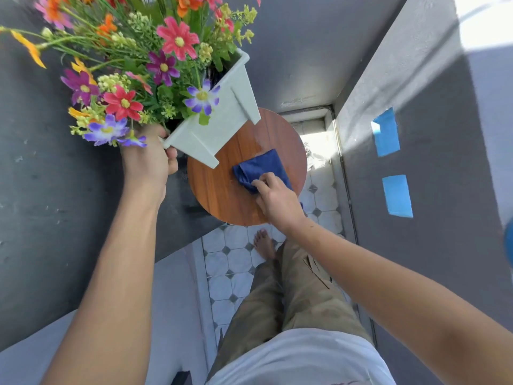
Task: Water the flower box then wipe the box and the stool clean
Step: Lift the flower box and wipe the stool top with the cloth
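Blue cloth (259, 169) pinched under my right hand (274, 200), I should press flat across the stool (222, 201). My left hand (148, 159) grips the tilted flower box (222, 118); hold it steady.

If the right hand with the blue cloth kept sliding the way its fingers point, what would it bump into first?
Probably the flower box. The right hand presses the blue cloth on the stool, fingers pointing up and left toward the box's near foot. The box looks tilted or lifted, so depth is uncertain.

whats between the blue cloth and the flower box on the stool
Nothing: in the head view only bare wooden stool top separates the blue cloth from the flower box.
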A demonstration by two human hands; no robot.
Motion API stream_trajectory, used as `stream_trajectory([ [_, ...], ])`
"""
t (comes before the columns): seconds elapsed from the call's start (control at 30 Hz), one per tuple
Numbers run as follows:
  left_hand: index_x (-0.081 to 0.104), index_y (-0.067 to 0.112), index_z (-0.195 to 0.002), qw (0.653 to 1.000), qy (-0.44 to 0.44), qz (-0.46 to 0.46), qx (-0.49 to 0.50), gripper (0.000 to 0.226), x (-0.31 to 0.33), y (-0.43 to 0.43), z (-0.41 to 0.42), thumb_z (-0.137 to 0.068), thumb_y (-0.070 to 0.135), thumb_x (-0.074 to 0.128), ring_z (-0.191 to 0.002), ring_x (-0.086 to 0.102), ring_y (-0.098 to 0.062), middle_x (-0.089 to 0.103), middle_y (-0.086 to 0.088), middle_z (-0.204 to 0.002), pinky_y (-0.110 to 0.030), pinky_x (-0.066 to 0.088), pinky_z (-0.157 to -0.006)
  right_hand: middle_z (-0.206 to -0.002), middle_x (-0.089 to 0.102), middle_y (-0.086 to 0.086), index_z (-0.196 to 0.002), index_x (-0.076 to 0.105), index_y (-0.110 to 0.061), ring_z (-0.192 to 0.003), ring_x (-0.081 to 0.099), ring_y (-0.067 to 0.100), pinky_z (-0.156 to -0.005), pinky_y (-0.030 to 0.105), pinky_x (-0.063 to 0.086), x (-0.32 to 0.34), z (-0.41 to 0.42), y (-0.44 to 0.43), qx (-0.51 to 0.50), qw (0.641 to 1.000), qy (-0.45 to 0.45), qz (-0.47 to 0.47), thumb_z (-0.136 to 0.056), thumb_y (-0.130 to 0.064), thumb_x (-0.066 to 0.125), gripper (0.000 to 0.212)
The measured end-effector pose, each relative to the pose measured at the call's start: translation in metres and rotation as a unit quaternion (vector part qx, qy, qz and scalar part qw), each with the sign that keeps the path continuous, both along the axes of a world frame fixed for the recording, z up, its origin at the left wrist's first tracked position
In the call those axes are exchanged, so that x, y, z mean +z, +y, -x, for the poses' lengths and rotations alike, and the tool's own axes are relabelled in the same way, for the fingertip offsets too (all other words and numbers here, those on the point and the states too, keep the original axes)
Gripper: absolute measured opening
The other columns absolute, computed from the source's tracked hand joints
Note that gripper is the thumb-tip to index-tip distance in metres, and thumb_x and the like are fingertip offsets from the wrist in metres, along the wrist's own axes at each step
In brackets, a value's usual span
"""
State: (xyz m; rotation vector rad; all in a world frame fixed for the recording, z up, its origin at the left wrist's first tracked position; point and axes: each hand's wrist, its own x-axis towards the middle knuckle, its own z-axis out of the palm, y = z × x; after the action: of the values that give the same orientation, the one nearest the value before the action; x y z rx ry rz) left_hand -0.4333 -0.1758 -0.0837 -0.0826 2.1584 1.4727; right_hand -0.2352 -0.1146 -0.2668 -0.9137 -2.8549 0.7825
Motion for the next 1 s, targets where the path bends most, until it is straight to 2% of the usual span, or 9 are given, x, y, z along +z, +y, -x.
stream_trajectory([
  [0.13,0.036,0.014,-0.065,1.000,-0.001,-0.007,0.007,0.022,0.001,0.002,0.000,-0.084,0.004,0.036,-0.043,0.038,-0.007,0.037,-0.005,-0.064,-0.016,0.023,-0.036,-0.106,0.058,0.012,-0.110,0.064,-0.005,-0.085,0.058,0.030,-0.045,0.041,0.050,-0.001,-0.018,-0.051,0.142,0.989,0.015,0.035,-0.087,-0.007,0.058,0.024],
  [0.27,0.038,0.014,-0.065,1.000,-0.007,-0.012,0.022,0.023,0.003,0.000,0.001,-0.086,0.005,0.037,-0.043,0.038,-0.007,0.038,-0.005,-0.065,-0.015,0.024,-0.036,-0.106,0.060,0.012,-0.113,0.066,-0.005,-0.086,0.062,0.028,-0.041,0.036,0.049,-0.002,-0.026,-0.014,0.222,0.974,0.032,0.001,-0.086,-0.008,0.064,0.027],
  [0.37,0.040,0.014,-0.066,1.000,-0.005,0.002,0.028,0.021,0.000,0.003,0.010,-0.086,0.006,0.038,-0.044,0.038,-0.008,0.039,-0.006,-0.065,-0.015,0.024,-0.036,-0.105,0.062,0.013,-0.111,0.067,-0.005,-0.087,0.064,0.031,-0.046,0.040,0.052,-0.012,-0.003,0.045,0.150,0.987,0.051,-0.036,-0.090,-0.017,0.047,0.031],
  [0.53,0.040,0.014,-0.068,1.000,-0.003,-0.001,0.027,0.017,0.001,0.006,0.013,-0.084,0.007,0.038,-0.042,0.038,-0.007,0.039,-0.006,-0.066,-0.017,0.023,-0.037,-0.113,0.058,0.012,-0.113,0.066,-0.007,-0.084,0.061,0.033,-0.064,0.043,0.054,-0.007,0.024,0.130,-0.062,0.997,-0.009,-0.050,-0.093,-0.013,0.052,0.025],
  [0.6,0.041,0.013,-0.068,1.000,-0.003,-0.001,0.028,0.016,0.001,0.006,0.011,-0.083,0.006,0.038,-0.041,0.039,-0.006,0.039,-0.007,-0.066,-0.016,0.023,-0.037,-0.112,0.058,0.011,-0.108,0.066,-0.006,-0.083,0.059,0.031,-0.064,0.042,0.054,-0.003,0.031,0.126,-0.081,0.995,-0.012,-0.058,-0.093,-0.014,0.050,0.023],
  [0.77,0.038,0.014,-0.065,0.999,-0.004,-0.013,0.029,0.021,0.002,0.010,0.009,-0.084,0.004,0.035,-0.040,0.037,-0.005,0.038,-0.005,-0.064,-0.016,0.023,-0.037,-0.106,0.059,0.012,-0.105,0.066,-0.006,-0.084,0.060,0.031,-0.061,0.043,0.052,-0.001,0.030,0.046,-0.006,1.000,-0.010,-0.024,-0.091,-0.015,0.053,0.021],
  [0.83,0.036,0.014,-0.065,1.000,-0.002,-0.014,0.028,0.020,0.003,0.014,0.011,-0.083,0.004,0.035,-0.040,0.036,-0.005,0.037,-0.006,-0.064,-0.016,0.022,-0.038,-0.104,0.057,0.014,-0.105,0.065,-0.005,-0.081,0.060,0.034,-0.056,0.045,0.052,-0.003,0.022,-0.003,0.067,0.998,-0.013,0.013,-0.087,-0.010,0.057,0.020],
  [0.9,0.037,0.013,-0.066,1.000,0.001,-0.013,0.021,0.019,0.004,0.017,0.014,-0.082,0.004,0.035,-0.039,0.036,-0.006,0.036,-0.006,-0.064,-0.016,0.022,-0.038,-0.100,0.057,0.014,-0.103,0.065,-0.004,-0.074,0.059,0.034,-0.044,0.042,0.048,-0.003,0.011,-0.044,0.158,0.986,-0.023,0.038,-0.080,-0.005,0.062,0.022],
  [1.0,0.037,0.013,-0.067,1.000,0.011,-0.014,0.011,0.019,0.009,0.021,0.019,-0.083,0.004,0.035,-0.039,0.035,-0.006,0.036,-0.007,-0.063,-0.017,0.022,-0.039,-0.099,0.059,0.013,-0.103,0.067,-0.005,-0.073,0.060,0.032,-0.039,0.036,0.044,-0.007,0.007,-0.048,0.237,0.970,-0.016,0.048,-0.076,-0.003,0.070,0.028],
])
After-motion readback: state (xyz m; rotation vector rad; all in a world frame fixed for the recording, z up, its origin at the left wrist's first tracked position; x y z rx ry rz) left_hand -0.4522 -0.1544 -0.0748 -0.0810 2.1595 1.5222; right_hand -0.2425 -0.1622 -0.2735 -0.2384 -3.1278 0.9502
